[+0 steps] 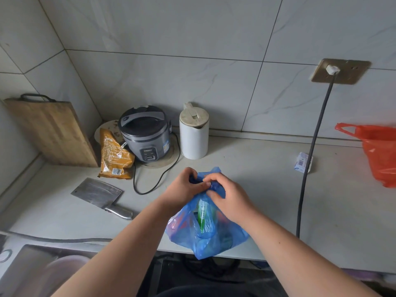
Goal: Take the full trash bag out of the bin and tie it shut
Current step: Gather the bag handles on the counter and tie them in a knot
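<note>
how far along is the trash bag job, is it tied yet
Done: the translucent blue plastic trash bag, full of rubbish, is out of any bin and held at the grey countertop edge. In hand: the left hand and right hand both grip its gathered neck, working the plastic together. Left: no finished knot is visible, so the tie still looks incomplete.

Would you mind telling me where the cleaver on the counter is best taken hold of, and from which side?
Grip the cleaver by its rounded steel handle, coming from the front right. It lies flat, its handle pointing toward the counter edge and its broad blade toward the back left, so that approach probably keeps fingers off the blade. Both hands now hold the blue bag.
</note>
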A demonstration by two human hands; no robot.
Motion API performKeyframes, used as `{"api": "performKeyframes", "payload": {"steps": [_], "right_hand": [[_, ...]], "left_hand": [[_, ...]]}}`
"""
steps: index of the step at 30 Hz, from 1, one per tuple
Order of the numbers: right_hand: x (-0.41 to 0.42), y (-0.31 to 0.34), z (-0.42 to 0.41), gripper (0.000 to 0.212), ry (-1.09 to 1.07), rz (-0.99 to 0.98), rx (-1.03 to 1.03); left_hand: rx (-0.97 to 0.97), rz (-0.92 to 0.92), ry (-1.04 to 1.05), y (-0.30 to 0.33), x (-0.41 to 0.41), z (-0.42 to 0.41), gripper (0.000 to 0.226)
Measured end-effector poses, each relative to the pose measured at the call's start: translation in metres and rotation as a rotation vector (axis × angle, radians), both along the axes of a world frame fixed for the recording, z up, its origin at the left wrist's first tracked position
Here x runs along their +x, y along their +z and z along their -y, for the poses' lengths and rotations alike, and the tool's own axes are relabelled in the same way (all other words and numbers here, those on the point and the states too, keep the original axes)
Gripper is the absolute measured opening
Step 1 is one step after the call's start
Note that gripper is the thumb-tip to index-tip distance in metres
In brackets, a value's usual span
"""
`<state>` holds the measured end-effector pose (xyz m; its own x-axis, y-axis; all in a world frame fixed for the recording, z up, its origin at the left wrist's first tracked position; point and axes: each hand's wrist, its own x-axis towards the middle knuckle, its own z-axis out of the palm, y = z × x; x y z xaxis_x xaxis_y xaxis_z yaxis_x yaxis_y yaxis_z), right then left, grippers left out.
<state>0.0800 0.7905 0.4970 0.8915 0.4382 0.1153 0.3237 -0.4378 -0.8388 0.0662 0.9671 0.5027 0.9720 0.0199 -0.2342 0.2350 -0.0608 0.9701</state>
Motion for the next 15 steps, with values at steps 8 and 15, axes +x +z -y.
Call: {"api": "performKeyframes", "payload": {"steps": [8,15], "right_hand": [[0.02,-0.013,0.033,0.019,-0.34,0.011,-0.056],[0.023,-0.037,0.071,0.025,-0.571,-0.223,-0.07]], "left_hand": [[0.293,-0.007,0.173,-0.003,0.004,-0.043,0.028],[0.374,-0.144,0.343,-0.027,-0.016,-0.087,0.024]]}}
